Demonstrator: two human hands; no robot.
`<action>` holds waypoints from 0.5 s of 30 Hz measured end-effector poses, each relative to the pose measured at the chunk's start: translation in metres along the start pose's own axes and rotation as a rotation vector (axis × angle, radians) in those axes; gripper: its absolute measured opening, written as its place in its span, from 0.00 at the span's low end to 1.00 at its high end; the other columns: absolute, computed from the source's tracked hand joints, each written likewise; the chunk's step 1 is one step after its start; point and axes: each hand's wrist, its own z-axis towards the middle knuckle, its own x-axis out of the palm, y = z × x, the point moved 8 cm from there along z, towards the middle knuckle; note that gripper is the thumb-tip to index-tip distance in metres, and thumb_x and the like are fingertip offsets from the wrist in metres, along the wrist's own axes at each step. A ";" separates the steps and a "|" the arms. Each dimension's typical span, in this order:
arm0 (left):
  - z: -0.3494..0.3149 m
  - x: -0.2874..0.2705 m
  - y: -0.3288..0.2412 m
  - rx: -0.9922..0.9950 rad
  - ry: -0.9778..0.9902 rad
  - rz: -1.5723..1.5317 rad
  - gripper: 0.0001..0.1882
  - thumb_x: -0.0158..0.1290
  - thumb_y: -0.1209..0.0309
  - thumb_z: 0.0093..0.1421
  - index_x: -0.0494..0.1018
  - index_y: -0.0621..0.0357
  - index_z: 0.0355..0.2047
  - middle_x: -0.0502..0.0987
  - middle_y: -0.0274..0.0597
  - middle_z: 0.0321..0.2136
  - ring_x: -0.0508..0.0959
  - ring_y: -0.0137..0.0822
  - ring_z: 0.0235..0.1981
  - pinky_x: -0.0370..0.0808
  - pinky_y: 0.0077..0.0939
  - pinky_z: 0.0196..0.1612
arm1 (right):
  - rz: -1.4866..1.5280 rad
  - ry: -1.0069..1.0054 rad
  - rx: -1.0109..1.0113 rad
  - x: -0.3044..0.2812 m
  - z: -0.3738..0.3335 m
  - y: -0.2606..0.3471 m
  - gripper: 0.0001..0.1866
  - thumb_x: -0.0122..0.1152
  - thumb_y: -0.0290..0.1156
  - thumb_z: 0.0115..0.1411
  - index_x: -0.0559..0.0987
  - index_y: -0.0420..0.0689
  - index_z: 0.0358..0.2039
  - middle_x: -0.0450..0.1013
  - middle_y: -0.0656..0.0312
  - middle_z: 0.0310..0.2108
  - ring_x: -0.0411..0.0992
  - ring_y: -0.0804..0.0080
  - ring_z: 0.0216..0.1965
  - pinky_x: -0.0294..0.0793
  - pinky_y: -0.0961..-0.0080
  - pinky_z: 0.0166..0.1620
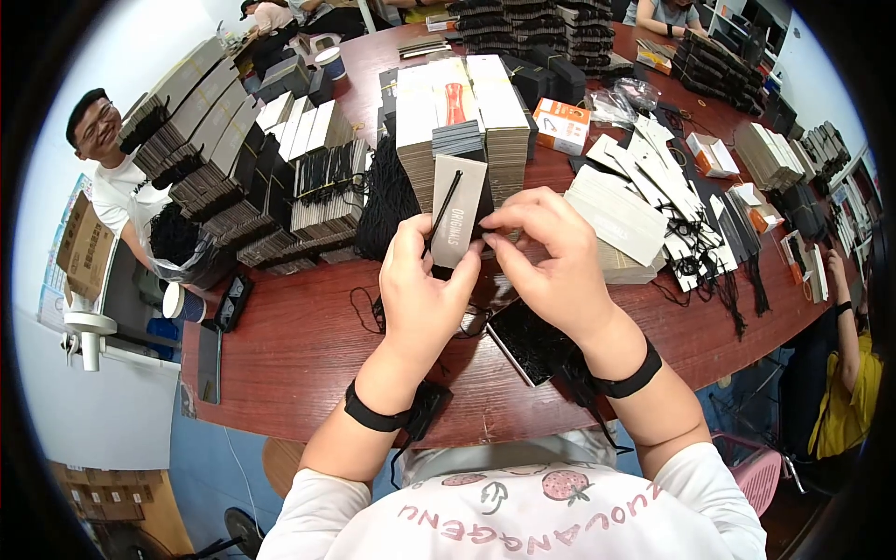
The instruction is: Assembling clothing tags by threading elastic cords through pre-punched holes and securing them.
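A grey hang tag (448, 229) with pale lettering stands upright in my left hand (417, 285), thumb on its lower edge and fingers along its left side. A black cord (449, 198) runs slantwise across the tag's face. At the tag's right edge, my right hand (557, 271) has thumb and forefinger pinched together; a little black shows there, too small to make out. Right behind the tag rise tall stacks of tags (505, 140), with a red-handled tool (455, 103) on top. A bundle of black cords (385, 191) hangs left of these stacks.
Banded tag piles (201, 140) crowd the left. On the right lie a tag stack (616, 215), loose corded tags (658, 168) and an orange-white box (561, 126). A phone-like black slab (525, 341) rests near the table edge. A person (121, 168) stands at far left.
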 end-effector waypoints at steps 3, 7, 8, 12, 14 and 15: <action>0.000 0.001 0.002 -0.081 0.037 -0.047 0.17 0.59 0.80 0.49 0.65 0.63 0.38 0.71 0.32 0.31 0.70 0.16 0.29 0.69 0.09 0.31 | 0.071 -0.001 0.186 0.003 -0.002 -0.016 0.11 0.64 0.21 0.48 0.74 0.38 0.34 0.72 0.58 0.29 0.73 0.70 0.29 0.74 0.79 0.28; -0.002 -0.001 0.000 -0.106 0.059 0.009 0.17 0.60 0.77 0.48 0.66 0.64 0.37 0.72 0.37 0.29 0.72 0.22 0.28 0.70 0.15 0.29 | 0.059 0.010 0.167 0.005 -0.003 -0.016 0.13 0.65 0.22 0.47 0.73 0.38 0.34 0.73 0.58 0.27 0.74 0.71 0.28 0.74 0.79 0.28; -0.002 -0.001 -0.001 -0.116 0.079 0.057 0.18 0.61 0.76 0.47 0.67 0.65 0.37 0.73 0.44 0.30 0.76 0.31 0.30 0.74 0.21 0.29 | 0.080 -0.013 0.182 0.003 -0.004 -0.018 0.13 0.65 0.22 0.47 0.73 0.38 0.34 0.72 0.59 0.26 0.73 0.72 0.27 0.73 0.80 0.28; -0.003 -0.001 -0.006 -0.141 0.075 -0.067 0.18 0.61 0.75 0.47 0.67 0.64 0.37 0.73 0.43 0.29 0.74 0.27 0.27 0.72 0.19 0.27 | 0.093 -0.016 0.195 0.004 -0.005 -0.020 0.13 0.66 0.23 0.47 0.72 0.38 0.32 0.71 0.61 0.24 0.70 0.77 0.24 0.70 0.82 0.27; -0.003 0.000 -0.010 -0.135 0.109 -0.012 0.17 0.61 0.75 0.47 0.67 0.64 0.36 0.73 0.43 0.29 0.73 0.25 0.26 0.71 0.18 0.26 | 0.128 0.007 0.253 0.005 -0.006 -0.024 0.12 0.66 0.23 0.47 0.72 0.38 0.31 0.70 0.62 0.24 0.69 0.79 0.23 0.69 0.83 0.26; -0.003 0.000 -0.009 -0.134 0.107 -0.013 0.17 0.61 0.75 0.47 0.67 0.64 0.36 0.73 0.43 0.29 0.73 0.25 0.26 0.71 0.18 0.26 | 0.165 0.030 0.313 0.007 -0.008 -0.028 0.12 0.66 0.23 0.48 0.72 0.38 0.30 0.69 0.63 0.24 0.67 0.80 0.23 0.68 0.83 0.26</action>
